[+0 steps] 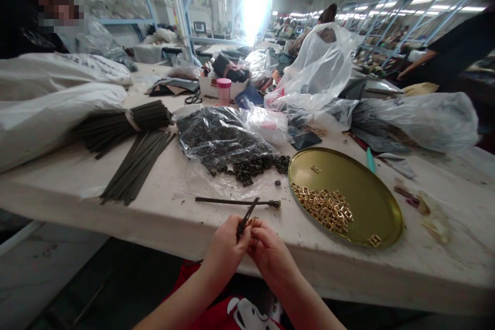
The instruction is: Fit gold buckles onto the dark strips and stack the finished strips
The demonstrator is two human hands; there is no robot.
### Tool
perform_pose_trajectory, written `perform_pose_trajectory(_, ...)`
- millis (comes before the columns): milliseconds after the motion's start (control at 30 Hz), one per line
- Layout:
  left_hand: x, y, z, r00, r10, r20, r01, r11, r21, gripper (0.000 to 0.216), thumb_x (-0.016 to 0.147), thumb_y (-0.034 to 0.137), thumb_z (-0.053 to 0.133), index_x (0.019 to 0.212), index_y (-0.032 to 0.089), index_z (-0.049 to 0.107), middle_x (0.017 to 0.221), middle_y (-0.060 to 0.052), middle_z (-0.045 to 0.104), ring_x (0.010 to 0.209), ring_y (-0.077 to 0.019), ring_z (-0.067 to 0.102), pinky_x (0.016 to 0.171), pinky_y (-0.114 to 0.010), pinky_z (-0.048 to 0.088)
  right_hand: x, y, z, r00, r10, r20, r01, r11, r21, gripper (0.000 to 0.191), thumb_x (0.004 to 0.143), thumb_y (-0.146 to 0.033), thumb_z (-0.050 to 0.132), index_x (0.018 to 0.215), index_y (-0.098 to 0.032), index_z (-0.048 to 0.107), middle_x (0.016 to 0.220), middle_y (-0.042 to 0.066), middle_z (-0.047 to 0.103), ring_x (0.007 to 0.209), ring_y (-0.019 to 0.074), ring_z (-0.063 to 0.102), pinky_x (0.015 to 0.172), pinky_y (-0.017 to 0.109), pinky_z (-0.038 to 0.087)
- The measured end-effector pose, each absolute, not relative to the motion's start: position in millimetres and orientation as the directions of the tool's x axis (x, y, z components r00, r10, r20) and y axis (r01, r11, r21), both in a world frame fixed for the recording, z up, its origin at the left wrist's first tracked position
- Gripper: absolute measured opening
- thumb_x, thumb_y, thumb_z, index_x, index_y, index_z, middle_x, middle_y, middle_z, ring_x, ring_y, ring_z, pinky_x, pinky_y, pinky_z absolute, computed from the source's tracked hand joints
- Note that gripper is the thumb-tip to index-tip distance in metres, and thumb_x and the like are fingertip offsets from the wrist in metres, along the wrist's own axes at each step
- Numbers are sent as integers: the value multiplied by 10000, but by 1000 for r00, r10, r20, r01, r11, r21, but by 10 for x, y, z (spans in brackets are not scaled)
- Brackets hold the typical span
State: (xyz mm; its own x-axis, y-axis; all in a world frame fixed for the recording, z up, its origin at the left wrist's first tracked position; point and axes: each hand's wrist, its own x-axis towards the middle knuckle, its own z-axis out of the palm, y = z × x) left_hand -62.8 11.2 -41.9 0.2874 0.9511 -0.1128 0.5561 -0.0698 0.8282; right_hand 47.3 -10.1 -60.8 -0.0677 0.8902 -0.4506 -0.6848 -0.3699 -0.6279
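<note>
Worktable, pale covering, spanning the scene. White sacks, stacked, far left. Round tray, gold-coloured, right; heaped gold buckles at its left, 2 others apart. Clear bag, centre, dark loops spilling from its near edge. Banded bundle of dark strips, left; loose strips on its near side. Left hand, near centre: clamped on 1 dark strip. Right hand, adjoining: fingertips pinched on 1 small gold-coloured piece, mostly hidden. Single strip, lying just beyond both hands, gold fitting at right end.
</note>
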Motion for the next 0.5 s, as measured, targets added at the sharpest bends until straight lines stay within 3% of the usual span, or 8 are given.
perform_pose_trajectory(133,-659,154,-370,299,947,-115,510,-57,858,206,839,364,430,800,172,493,732,-28,574,669,-170,528,611,-266,380,491,-127,-635,173,930,-323,-432,-223,-874,252,691,-335,632,881,-196,544,802,10,583,693,134,527,655,260,427)
perform_pose_trajectory(233,-654,166,-360,308,946,-98,581,-106,807,231,846,371,417,835,168,526,784,-53,592,727,-200,541,651,-298,387,522,-135,-595,203,963,-179,-257,-124,-958,307,728,-415,606,937,-196,558,910,39,600,848,172,548,790,299,428)
perform_pose_trajectory(400,-625,176,-381,402,913,-70,567,-188,802,201,847,306,418,862,163,558,849,-76,601,811,-216,545,719,-319,401,585,-83,-612,129,966,-225,-268,-184,-945,317,724,-444,615,904,-183,607,878,34,636,859,179,563,825,311,421)
perform_pose_trajectory(500,-632,203,-415,400,914,-64,505,-162,848,158,822,270,464,897,162,551,867,-62,607,813,-195,546,732,-302,406,624,-39,-692,89,943,-322,-424,-256,-869,316,692,-420,658,869,-160,632,808,36,651,787,170,585,791,322,440)
